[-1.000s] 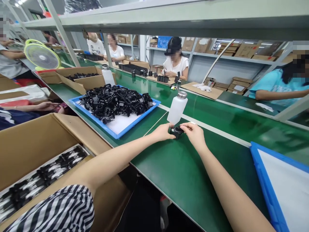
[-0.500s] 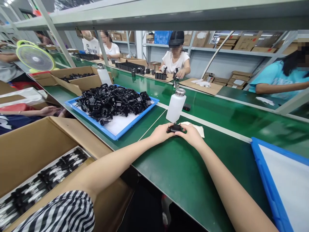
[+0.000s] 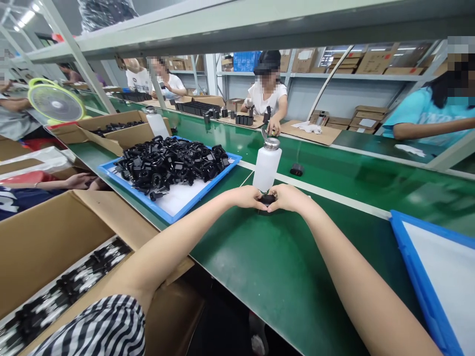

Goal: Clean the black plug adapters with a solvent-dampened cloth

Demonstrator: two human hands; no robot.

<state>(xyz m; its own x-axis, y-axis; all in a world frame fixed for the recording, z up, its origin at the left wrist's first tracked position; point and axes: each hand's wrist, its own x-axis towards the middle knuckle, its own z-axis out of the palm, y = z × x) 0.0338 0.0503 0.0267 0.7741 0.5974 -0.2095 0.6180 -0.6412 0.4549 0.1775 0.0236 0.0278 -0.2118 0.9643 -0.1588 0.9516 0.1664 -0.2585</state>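
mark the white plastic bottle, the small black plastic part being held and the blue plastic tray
white plastic bottle (image 3: 266, 169), head view, body's middle
small black plastic part (image 3: 266, 200), head view, visible top
blue plastic tray (image 3: 204, 190), head view, near rim

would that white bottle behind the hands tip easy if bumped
Probably: the white bottle stands tall and narrow on the green surface, with a metal cap on top. It looks plastic, so likely light and easy to slide. The left hand and right hand hold a black part right at its base.

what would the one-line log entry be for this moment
left hand: gripping small black part | right hand: gripping same part | where: green belt, before white bottle | nearby: blue tray of black parts
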